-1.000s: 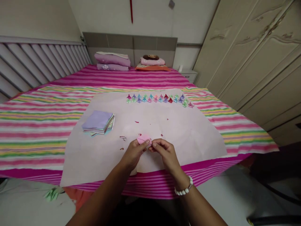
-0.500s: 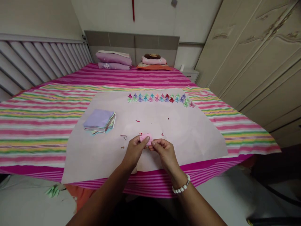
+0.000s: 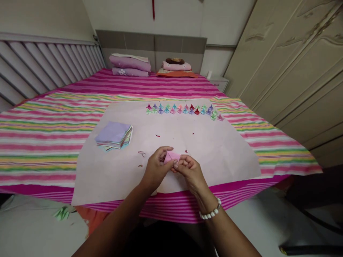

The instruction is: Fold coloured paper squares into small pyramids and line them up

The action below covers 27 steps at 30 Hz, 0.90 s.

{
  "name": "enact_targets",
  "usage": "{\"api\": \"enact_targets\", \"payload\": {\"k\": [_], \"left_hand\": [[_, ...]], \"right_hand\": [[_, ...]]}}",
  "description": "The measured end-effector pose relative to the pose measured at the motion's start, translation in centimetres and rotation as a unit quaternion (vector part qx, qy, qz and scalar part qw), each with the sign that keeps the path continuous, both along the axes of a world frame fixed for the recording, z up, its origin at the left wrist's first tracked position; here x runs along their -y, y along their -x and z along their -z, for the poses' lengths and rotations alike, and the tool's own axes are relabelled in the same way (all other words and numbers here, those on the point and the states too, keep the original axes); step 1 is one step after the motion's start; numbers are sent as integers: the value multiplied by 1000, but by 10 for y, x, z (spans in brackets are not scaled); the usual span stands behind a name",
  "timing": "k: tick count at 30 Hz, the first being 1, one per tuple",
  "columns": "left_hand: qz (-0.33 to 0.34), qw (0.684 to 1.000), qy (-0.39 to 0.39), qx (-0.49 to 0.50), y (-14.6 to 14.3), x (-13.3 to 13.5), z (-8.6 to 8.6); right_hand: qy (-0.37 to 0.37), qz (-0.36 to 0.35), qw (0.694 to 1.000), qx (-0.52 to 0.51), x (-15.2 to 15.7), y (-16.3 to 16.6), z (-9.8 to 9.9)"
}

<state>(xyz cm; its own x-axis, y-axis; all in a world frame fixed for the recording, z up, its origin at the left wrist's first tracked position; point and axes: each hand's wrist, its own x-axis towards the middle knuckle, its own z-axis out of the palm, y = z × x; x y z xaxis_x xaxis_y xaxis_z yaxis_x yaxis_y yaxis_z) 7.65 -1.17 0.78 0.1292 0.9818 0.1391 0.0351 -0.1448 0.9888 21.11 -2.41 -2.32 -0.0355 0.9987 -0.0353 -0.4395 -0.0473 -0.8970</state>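
A small folded piece of pink paper (image 3: 172, 156) is held up between both hands, over the front part of a large pale sheet (image 3: 112, 178). My left hand (image 3: 158, 166) grips its left side, thumb along the lower edge and fingers behind. On the right edge, my right hand (image 3: 189, 169) pinches the paper between thumb and fingers; a white bead bracelet (image 3: 210, 213) circles that wrist. A crease runs across the paper's face. To the left lies a stack of coloured paper squares (image 3: 114, 132) with a lilac one on top.
Several small folded paper shapes (image 3: 179, 109) in many colours stand in rows at the sheet's far side. Dark red scraps (image 3: 158, 135) lie scattered nearby. The sheet rests on a striped bed (image 3: 40, 146). Folded bedding (image 3: 130, 66) sits by the headboard; a wardrobe (image 3: 284, 64) stands right.
The pink paper has turned and shifted slightly right, showing a different face. My left fingers have moved up behind it, and my right hand now holds its right edge.
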Motion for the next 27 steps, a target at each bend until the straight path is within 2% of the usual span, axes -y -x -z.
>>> {"api": "enact_targets", "payload": {"k": [3,7,11,18,27], "left_hand": [[10,1000,22,5,0,2,-7],[29,999,41,-14,3,3,-12],[21,999,35,-20,3,0,-13],[77,990,122,4,3,-2,-16],[59,990,123,24,0,0,-13]], "right_hand": [[-12,7,1000,-10,-1,2,-1],[1,-36,999,30,-1,-1,-6],[-2,-70,995,68,0,-4,-11],[-21,-104,990,95,0,-3,-13],[-15,-119,988,97,5,4,-8]]}}
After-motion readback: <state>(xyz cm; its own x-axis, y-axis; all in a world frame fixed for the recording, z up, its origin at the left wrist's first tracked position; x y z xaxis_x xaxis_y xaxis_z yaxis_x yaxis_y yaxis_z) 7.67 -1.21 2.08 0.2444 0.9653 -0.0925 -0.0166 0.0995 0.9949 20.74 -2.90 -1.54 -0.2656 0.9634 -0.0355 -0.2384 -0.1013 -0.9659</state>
